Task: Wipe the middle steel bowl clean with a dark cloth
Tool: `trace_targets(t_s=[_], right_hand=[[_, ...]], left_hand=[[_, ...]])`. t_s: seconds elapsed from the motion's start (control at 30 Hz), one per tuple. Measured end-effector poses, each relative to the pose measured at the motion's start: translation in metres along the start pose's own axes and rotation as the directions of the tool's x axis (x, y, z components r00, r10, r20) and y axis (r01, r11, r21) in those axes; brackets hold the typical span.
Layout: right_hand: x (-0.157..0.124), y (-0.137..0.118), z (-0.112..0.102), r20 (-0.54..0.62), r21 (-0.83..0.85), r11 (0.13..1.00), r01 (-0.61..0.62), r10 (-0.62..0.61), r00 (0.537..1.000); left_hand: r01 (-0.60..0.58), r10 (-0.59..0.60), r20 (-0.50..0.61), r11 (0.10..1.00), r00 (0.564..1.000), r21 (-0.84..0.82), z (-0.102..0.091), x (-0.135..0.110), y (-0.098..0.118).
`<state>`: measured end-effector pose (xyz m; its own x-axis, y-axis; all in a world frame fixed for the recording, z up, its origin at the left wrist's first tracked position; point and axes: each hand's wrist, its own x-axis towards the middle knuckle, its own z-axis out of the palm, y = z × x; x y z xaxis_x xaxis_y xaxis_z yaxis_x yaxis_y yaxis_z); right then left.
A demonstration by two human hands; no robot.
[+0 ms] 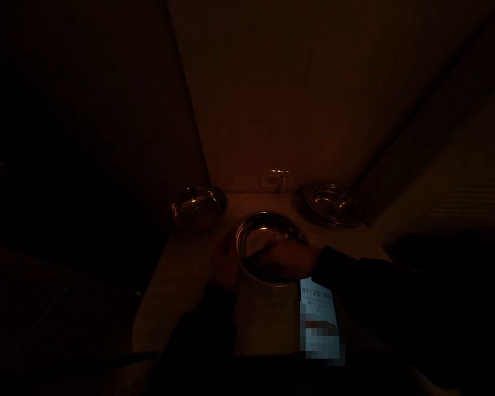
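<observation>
In the dim head view, a round shiny metal bowl sits at the middle of a small table. At its left side, my left hand is closed against the rim; most of its fingers are lost in shadow. My right hand reaches over the right edge into the bowl, with its fingers bent down toward the inside. Whatever those fingers hold, if anything, is too dark to make out. Dark sleeves cover both forearms.
Another metal bowl stands at the table's back left, and stacked metal dishes at the back right. A lit phone showing a timer lies below my right wrist. A wall socket is behind the wooden table.
</observation>
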<state>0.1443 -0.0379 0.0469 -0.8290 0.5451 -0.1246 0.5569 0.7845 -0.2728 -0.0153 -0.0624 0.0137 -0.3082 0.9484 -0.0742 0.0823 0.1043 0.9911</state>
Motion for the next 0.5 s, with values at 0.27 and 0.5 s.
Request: trace_targets(t_s=[0.27, 0.5], right_hand=[[0.018, 0.004, -0.001, -0.063, -0.147, 0.969, -0.197, 0.189, 0.98], [0.016, 0.02, -0.002, -0.119, -0.174, 0.929, -0.327, 0.31, 0.943]], left_hand=[[0.014, -0.014, -0.013, 1.0, 1.0, 0.021, -0.002, 0.004, -0.003], [0.003, -0.003, -0.003, 1.0, 1.0, -0.002, 0.0, 0.004, -0.003]])
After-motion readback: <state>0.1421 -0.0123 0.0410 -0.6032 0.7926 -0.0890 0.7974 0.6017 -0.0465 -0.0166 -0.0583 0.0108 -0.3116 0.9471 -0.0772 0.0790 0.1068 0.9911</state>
